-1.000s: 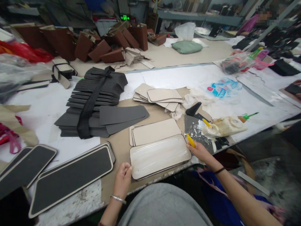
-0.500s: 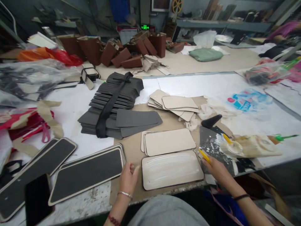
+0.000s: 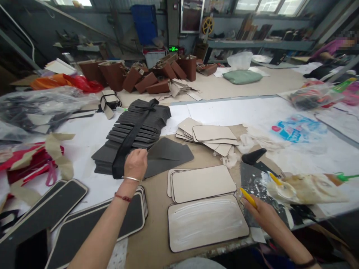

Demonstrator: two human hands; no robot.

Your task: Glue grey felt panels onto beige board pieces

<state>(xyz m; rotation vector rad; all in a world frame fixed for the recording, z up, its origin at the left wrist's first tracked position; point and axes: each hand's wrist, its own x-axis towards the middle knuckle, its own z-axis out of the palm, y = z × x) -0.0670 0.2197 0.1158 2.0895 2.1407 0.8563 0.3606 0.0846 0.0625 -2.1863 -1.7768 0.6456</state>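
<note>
— Grey sheet [image 3: 168, 154], where?
— On top of dark stack [image 3: 131, 138], left hand [image 3: 136, 163] pinching its edge.
— Right hand [image 3: 263, 215]?
— Closed around yellow-handled tool [image 3: 248, 198], just beside glue-coated board [image 3: 206, 222] at table edge.

The left hand [image 3: 136, 163] left the near edge of the surface [image 3: 157, 239], beside the glue-coated panel [image 3: 207, 223], and reached forward to the loose dark grey piece [image 3: 168, 155] at the tied stack [image 3: 134, 134], gripping its left end. That piece lifted at the gripped end.
</note>
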